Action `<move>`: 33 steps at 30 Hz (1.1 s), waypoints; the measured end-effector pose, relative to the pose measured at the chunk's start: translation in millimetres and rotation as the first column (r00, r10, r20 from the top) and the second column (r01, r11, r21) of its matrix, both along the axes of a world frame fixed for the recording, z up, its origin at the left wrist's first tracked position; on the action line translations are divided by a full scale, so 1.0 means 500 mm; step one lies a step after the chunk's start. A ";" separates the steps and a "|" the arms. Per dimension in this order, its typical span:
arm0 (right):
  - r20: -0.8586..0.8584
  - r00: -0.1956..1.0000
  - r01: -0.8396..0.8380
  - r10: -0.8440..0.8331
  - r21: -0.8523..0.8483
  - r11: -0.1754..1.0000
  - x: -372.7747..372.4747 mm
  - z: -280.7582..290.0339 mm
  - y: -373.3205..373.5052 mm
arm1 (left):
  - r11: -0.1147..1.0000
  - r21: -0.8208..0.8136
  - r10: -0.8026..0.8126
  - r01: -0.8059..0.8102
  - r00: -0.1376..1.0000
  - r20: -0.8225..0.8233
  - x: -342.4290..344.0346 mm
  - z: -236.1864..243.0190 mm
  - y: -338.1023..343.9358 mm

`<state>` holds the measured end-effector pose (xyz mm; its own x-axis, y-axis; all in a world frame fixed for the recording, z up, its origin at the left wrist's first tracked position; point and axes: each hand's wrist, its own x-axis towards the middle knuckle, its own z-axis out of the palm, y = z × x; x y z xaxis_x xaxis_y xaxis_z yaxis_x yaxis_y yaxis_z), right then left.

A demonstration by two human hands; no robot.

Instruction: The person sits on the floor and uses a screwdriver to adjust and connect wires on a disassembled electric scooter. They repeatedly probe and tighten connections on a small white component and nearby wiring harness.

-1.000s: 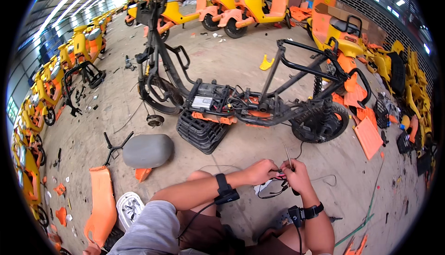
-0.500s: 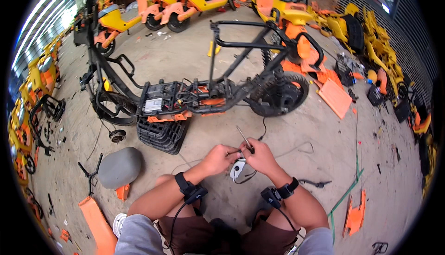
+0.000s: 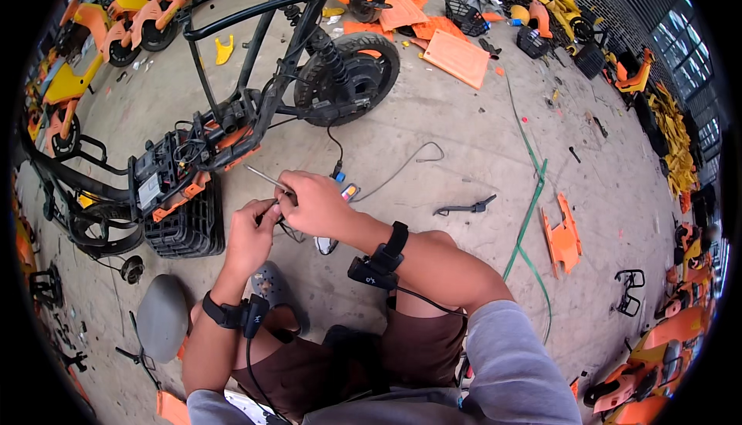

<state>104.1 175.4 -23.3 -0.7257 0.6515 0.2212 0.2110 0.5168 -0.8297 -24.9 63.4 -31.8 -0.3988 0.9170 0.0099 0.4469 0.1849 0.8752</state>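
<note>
My right hand [image 3: 315,204] is closed, with a slim metal rod [image 3: 261,175] sticking out from between its fingers toward the upper left. My left hand [image 3: 249,235] is also closed, its thumb and fingertips pinched against those of the right. A thin dark cable [image 3: 289,232] loops down from the pinched fingers; the small part at the fingertips is mostly hidden. Below my right wrist a small pale device [image 3: 327,245] lies partly covered. A blue-ended plug [image 3: 338,177] on a black cord and a small box with a coloured face [image 3: 351,191] lie just beyond.
The stripped scooter frame [image 3: 255,54] stands ahead to the left, with its rear wheel [image 3: 348,78] and a black basket [image 3: 185,228]. A grey seat [image 3: 164,318] lies at left. Green strapping [image 3: 530,216], a black bracket [image 3: 466,207] and an orange panel [image 3: 563,233] lie at right.
The view has swung to the right, so the scooter frame now sits farther left. Both hands stay pinched together, and the rod now points more sideways to the left.
</note>
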 end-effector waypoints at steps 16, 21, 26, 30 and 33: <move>-0.052 0.992 -0.105 0.112 0.130 0.986 -0.002 -0.005 0.006 | 0.994 -0.081 -0.069 0.078 0.993 0.100 -0.001 0.028 -0.005; -0.014 0.999 -0.030 0.034 0.218 0.975 0.006 -0.007 -0.009 | 0.992 -0.090 -0.081 0.091 0.991 0.104 -0.002 0.023 0.000; -0.014 1.000 0.022 -0.019 0.247 0.969 0.005 -0.005 -0.016 | 0.991 -0.075 -0.105 0.107 0.994 0.031 -0.005 0.007 0.005; -0.136 0.990 0.081 -0.045 0.275 0.958 -0.006 -0.001 -0.007 | 0.995 -0.003 -0.103 0.103 0.994 0.019 -0.024 0.019 0.027; -0.125 0.991 0.088 -0.057 0.258 0.962 -0.044 -0.033 -0.015 | 0.996 0.081 -0.043 0.046 0.998 -0.035 -0.055 -0.016 0.024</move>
<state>82.2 168.2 -40.0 -0.6381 0.6092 0.4708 0.1668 0.7063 -0.6880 -52.6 75.2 -40.1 -0.3556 0.9295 0.0980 0.4820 0.0925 0.8713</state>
